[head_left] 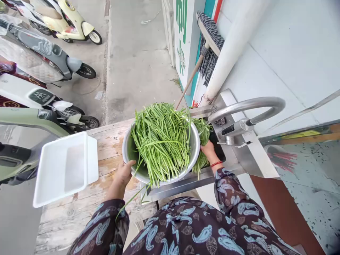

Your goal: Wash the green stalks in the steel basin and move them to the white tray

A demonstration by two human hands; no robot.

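Observation:
A round metal bowl (196,140) heaped with long green stalks (162,141) spans the wooden table's edge and the sink. My left hand (124,171) grips the bowl's left rim, thumb over the edge, the other fingers hidden beneath. At the bowl's right side is my right hand (209,150), over more green stalks (202,131) in the dark tray in the sink; its fingers are partly hidden by the rim, so its hold cannot be made out. A few loose stalks hang over the bowl's front left edge.
A white plastic tub (50,170) stands on the wooden table (106,141) at the left. The curved metal faucet (255,102) arches over the sink at the right. A mop (209,39) leans by a white pipe (236,46). Parked scooters (45,56) line the left.

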